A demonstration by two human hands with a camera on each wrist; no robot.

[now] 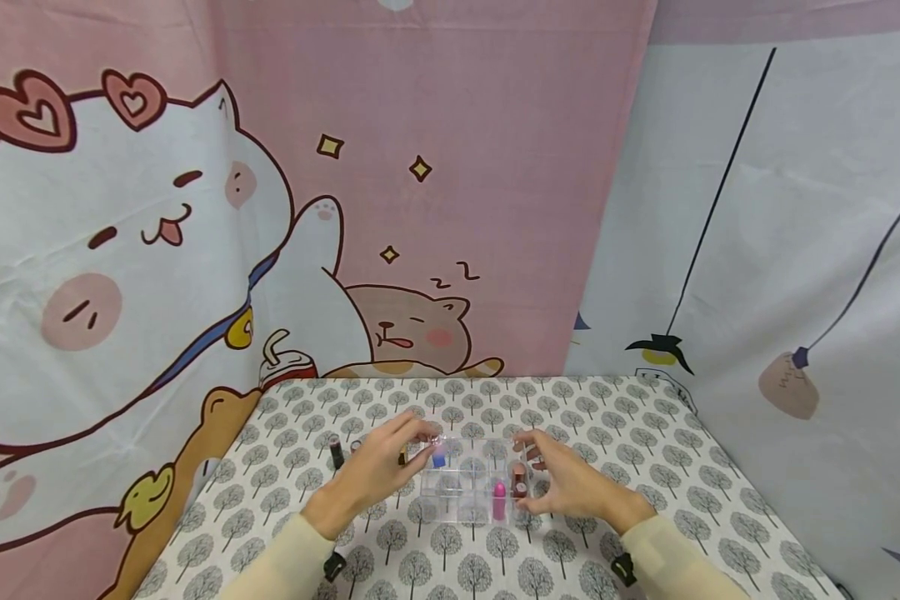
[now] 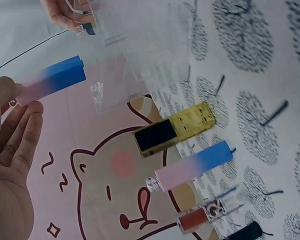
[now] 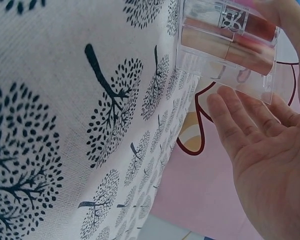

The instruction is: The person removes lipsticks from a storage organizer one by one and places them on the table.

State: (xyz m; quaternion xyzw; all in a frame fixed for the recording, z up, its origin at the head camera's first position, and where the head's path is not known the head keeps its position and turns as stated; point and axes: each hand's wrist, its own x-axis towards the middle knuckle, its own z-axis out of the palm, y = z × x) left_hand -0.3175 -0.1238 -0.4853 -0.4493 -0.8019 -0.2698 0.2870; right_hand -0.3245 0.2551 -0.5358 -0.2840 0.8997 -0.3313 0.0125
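The cloth [image 1: 412,567] is white with dark grey trees, the curtain [image 1: 495,167] beyond its far edge pink with cartoon cats. Over the far left corner of the clear box [image 1: 459,510], the held tube [image 2: 57,80] fades from pink to blue, like its twin [image 2: 192,167]. Toward the cloth's left edge, one lipstick [image 1: 337,454] is black; the tube by the box's near edge [image 1: 499,504] is magenta

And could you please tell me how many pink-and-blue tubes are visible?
2: one tube pinched in the left hand, another tube on the table beside the yellow tube. Others may be hidden.
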